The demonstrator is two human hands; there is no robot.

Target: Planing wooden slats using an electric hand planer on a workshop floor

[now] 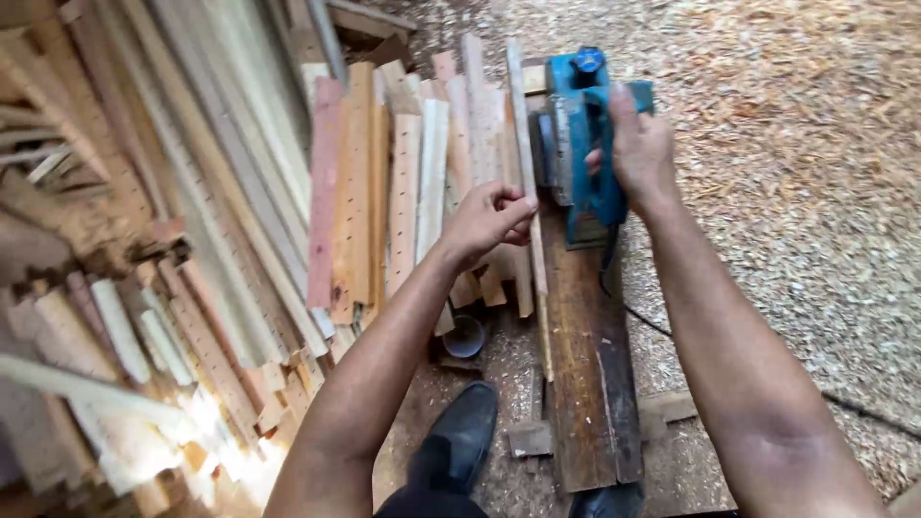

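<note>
Your right hand (638,144) grips the blue planer (580,144) atop the dark plank (585,364); your left hand (484,223) pinches the thin strip (526,144) just left of that plank.

The electric planer (582,144) is bright blue with a darker blue knob at its 12 o'clock end; its cord is black. The plank (587,364) beneath is dark brown, streaked. Slats (403,192) at 9 o'clock are pale tan, one pinkish red. Sawdust floor (815,144) at 3 o'clock is speckled beige. The shoe (460,432) is black.
</note>
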